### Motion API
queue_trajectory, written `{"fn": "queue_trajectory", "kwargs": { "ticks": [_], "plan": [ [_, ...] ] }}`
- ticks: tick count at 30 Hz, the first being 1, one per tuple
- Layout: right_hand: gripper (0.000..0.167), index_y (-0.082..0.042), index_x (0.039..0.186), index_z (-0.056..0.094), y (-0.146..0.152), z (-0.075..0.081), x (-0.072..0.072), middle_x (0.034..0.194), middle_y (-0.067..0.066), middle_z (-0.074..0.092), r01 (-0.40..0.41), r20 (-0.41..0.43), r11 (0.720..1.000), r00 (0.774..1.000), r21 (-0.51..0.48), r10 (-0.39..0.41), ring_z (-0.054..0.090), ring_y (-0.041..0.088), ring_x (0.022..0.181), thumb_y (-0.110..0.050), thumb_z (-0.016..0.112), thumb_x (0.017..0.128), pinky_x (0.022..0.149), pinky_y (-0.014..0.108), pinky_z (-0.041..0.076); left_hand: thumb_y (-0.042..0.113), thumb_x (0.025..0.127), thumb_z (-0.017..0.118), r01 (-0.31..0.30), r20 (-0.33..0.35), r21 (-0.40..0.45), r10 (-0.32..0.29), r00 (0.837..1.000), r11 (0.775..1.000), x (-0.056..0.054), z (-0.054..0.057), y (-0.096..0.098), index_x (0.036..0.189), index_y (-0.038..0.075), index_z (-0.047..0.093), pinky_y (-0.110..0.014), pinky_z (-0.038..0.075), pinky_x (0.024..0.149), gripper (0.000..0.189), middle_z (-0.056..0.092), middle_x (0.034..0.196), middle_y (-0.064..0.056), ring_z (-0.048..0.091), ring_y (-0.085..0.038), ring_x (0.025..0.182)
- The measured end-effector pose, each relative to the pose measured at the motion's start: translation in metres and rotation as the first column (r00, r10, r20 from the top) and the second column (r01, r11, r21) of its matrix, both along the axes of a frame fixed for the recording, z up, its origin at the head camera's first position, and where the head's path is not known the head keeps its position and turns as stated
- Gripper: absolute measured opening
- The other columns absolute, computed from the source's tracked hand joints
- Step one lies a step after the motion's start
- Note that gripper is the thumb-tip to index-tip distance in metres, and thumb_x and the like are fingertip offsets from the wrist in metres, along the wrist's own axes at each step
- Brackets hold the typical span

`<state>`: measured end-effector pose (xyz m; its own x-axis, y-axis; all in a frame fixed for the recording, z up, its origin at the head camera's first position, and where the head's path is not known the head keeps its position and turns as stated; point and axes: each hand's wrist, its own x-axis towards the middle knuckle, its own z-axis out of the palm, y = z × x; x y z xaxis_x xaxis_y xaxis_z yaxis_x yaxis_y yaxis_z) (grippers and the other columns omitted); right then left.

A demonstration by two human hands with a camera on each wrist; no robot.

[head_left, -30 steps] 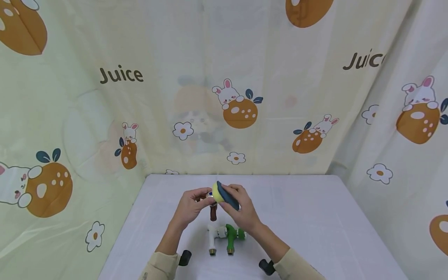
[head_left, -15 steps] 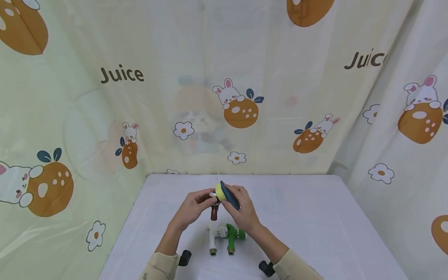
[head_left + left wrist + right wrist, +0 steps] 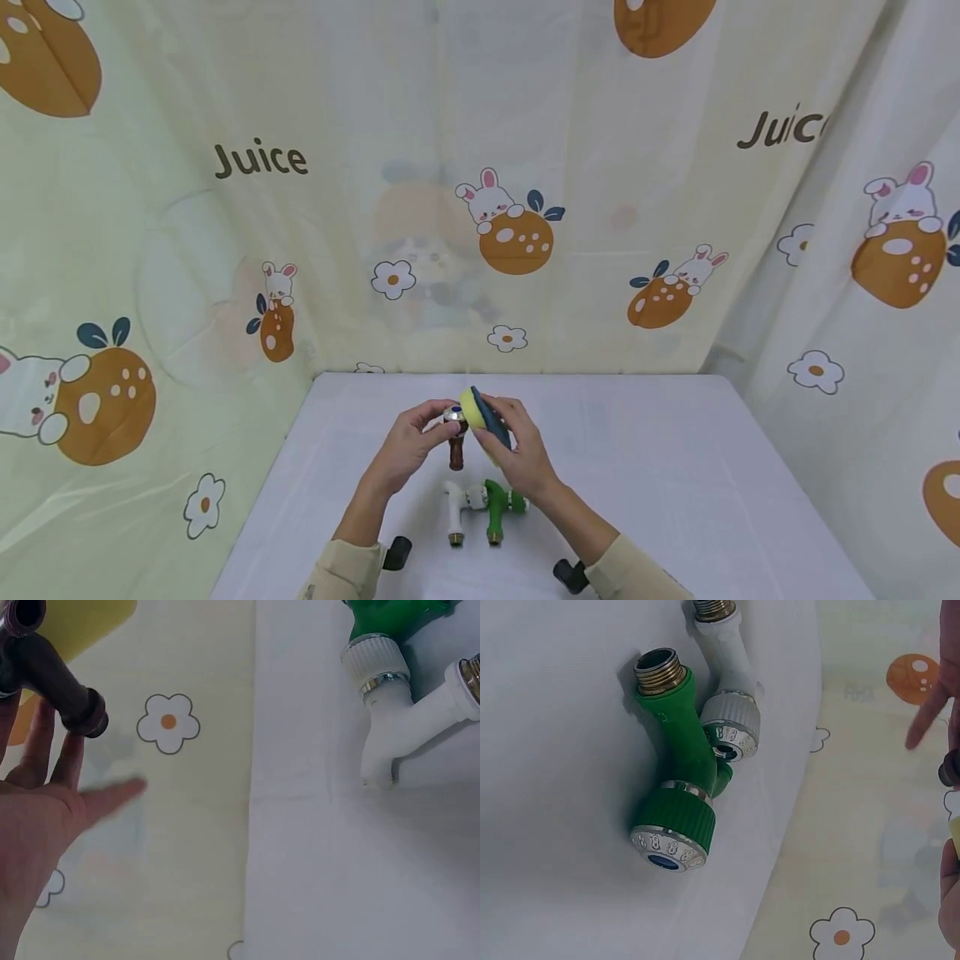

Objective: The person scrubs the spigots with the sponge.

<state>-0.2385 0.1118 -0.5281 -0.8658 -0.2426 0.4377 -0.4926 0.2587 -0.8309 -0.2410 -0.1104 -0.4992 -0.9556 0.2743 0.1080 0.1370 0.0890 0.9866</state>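
In the head view my left hand (image 3: 403, 443) holds a dark brown tap (image 3: 456, 455) above the table, its chrome-topped knob facing up. A yellow and dark blue sponge (image 3: 492, 422) is gripped in my right hand (image 3: 529, 454). Its yellow side lies against or just beside the tap's knob; I cannot tell if they touch. The left wrist view shows the brown tap's spout and pipe end (image 3: 64, 686), with several fingers behind it. At the edge of the right wrist view, only slivers of the brown tap (image 3: 949, 769) and the sponge are visible.
A white tap (image 3: 455, 512) and a green tap (image 3: 494, 510) lie side by side on the white-covered table (image 3: 637, 467), below my hands. Behind the table hangs a patterned curtain (image 3: 337, 250). Black wrist devices (image 3: 397, 553) show beside both sleeves.
The brown tap has turned in my left hand and shifted slightly left, so its knob top with a blue centre now shows. The sponge has moved slightly right since the first frame.
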Motion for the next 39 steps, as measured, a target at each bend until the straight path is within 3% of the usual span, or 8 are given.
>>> {"fn": "queue_trajectory", "kwargs": {
  "ticks": [10,14,17,20,24,27,30,39],
  "plan": [
    [0.049,-0.034,0.15,0.052,-0.0013,0.0005,0.0003,0.14,-0.002,0.054,-0.008,0.007,1.0,1.0,-0.005,0.009,0.054,0.018,0.125,-0.031,0.066,0.103,0.104,0.045,0.05,0.021,0.098,0.074,0.062,-0.021,0.064,-0.06,0.998,0.996,0.0006,-0.0012,-0.0008,0.125,0.007,0.064,-0.04,0.049,0.106,0.031,0.063,0.122,-0.006,0.06,-0.022,0.115],
    [0.048,-0.033,0.15,0.052,-0.0018,0.0001,0.0009,0.14,-0.002,0.054,-0.007,0.011,1.0,1.0,-0.005,0.007,0.055,0.018,0.124,-0.031,0.066,0.103,0.105,0.046,0.05,0.018,0.101,0.07,0.117,-0.059,0.094,-0.112,0.992,0.989,0.001,-0.0022,-0.0025,0.125,0.004,0.061,-0.036,0.061,0.081,0.03,0.063,0.104,-0.009,0.069,-0.02,0.081],
    [0.048,-0.032,0.15,0.053,-0.0026,-0.0003,0.0015,0.14,-0.001,0.054,-0.004,0.022,1.0,1.0,-0.011,0.005,0.055,0.019,0.124,-0.032,0.065,0.103,0.104,0.048,0.051,0.017,0.102,0.068,0.141,-0.065,0.119,-0.134,0.989,0.983,0.0015,-0.0027,-0.0025,0.126,0.003,0.061,-0.04,0.062,0.066,0.028,0.064,0.092,-0.013,0.067,-0.023,0.063],
    [0.047,-0.032,0.149,0.053,-0.0034,-0.0011,0.0015,0.14,0.0,0.054,0.005,0.037,1.0,0.999,-0.011,-0.005,0.055,0.019,0.123,-0.033,0.065,0.104,0.103,0.048,0.051,0.02,0.101,0.069,0.11,-0.057,0.109,-0.104,0.993,0.988,0.002,-0.0021,-0.0013,0.124,0.006,0.064,-0.044,0.061,0.07,0.027,0.065,0.089,-0.013,0.067,-0.025,0.062],
    [0.047,-0.032,0.15,0.053,-0.004,-0.0019,0.0014,0.14,0.001,0.054,0.018,0.053,1.0,0.998,-0.004,-0.018,0.056,0.02,0.124,-0.035,0.064,0.104,0.102,0.046,0.052,0.026,0.098,0.074,0.02,-0.056,0.041,-0.017,0.998,0.999,0.0026,-0.0013,-0.0002,0.119,0.014,0.07,-0.047,0.056,0.092,0.025,0.068,0.101,-0.008,0.07,-0.026,0.089],
    [0.047,-0.034,0.15,0.052,-0.0042,-0.0024,0.0013,0.14,0.0,0.054,0.017,0.063,1.0,0.998,-0.002,-0.017,0.056,0.02,0.124,-0.036,0.064,0.104,0.102,0.046,0.052,0.026,0.096,0.077,-0.02,-0.057,0.015,0.021,0.998,1.0,0.0029,-0.0013,0.0,0.117,0.016,0.072,-0.048,0.05,0.099,0.024,0.068,0.11,-0.005,0.065,-0.028,0.107],
    [0.047,-0.036,0.149,0.052,-0.0043,-0.0032,0.001,0.14,-0.001,0.054,0.013,0.066,1.0,0.998,-0.005,-0.013,0.056,0.02,0.124,-0.036,0.064,0.104,0.103,0.047,0.051,0.024,0.095,0.078,-0.022,-0.053,0.024,0.023,0.998,0.999,0.0027,-0.0018,-0.0004,0.115,0.014,0.072,-0.047,0.053,0.092,0.023,0.068,0.108,-0.008,0.065,-0.033,0.101],
    [0.046,-0.036,0.15,0.052,-0.0048,-0.0036,0.0012,0.139,-0.001,0.055,0.02,0.062,1.0,0.998,0.01,-0.021,0.056,0.017,0.121,-0.038,0.063,0.105,0.101,0.044,0.052,0.02,0.092,0.081,-0.006,-0.072,0.021,0.007,0.997,1.0,0.0029,-0.0001,-0.0006,0.115,0.011,0.071,-0.039,0.059,0.081,0.026,0.067,0.104,-0.008,0.068,-0.029,0.086]
  ]
}}
